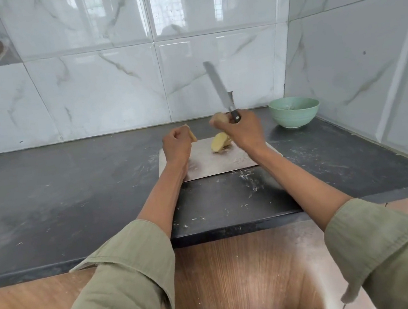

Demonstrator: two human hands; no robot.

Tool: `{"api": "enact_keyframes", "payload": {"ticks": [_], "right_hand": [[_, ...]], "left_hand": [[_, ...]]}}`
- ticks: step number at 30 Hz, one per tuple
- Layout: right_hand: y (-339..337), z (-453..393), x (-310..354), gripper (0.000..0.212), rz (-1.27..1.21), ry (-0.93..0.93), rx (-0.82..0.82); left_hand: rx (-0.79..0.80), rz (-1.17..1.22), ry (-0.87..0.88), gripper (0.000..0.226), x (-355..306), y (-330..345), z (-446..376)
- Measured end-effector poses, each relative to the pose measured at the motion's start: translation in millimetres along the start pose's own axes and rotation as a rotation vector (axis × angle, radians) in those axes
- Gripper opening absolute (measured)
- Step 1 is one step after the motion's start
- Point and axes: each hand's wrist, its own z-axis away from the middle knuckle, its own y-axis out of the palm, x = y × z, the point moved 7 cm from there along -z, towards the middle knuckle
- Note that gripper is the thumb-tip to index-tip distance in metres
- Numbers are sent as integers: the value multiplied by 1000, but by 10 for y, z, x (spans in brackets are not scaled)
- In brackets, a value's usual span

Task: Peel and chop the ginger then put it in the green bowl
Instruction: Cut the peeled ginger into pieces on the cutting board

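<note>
Knife (218, 88) upright in right hand (243, 131) grip, left hand (177, 144) clamped on ginger slice (191, 134), peeled ginger (219, 142) on board (211, 163).

Bright daylight, tile glare, edge distortion

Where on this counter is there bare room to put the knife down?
Bare counter stretches left of the cutting board, and a strip lies between the board's near edge and the counter's front. Less room to the right, before the green bowl. The board is crowded: ginger, both hands above.
</note>
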Motion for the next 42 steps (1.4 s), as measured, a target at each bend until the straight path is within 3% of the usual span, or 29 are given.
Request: {"api": "enact_keyframes", "payload": {"ticks": [5, 12, 20, 27, 32, 38, 42], "right_hand": [[-423, -315, -399, 40, 117, 28, -67], [-245, -470, -799, 41, 453, 119, 122], [-236, -417, -750, 38, 399, 121, 165], [-287, -343, -640, 45, 306, 124, 97], [-417, -253, -328, 46, 232, 6, -68], [40, 111, -58, 30, 129, 7, 140], [264, 446, -53, 21, 207, 35, 197]], "left_hand": [[76, -126, 109, 30, -50, 129, 38], [168, -373, 314, 9, -139, 224, 74], [263, -602, 431, 21, -200, 233, 181], [332, -723, 422, 26, -181, 184, 177], [383, -734, 354, 23, -111, 173, 139], [354, -679, 308, 20, -108, 78, 95], [356, -671, 294, 27, -130, 52, 105]]}}
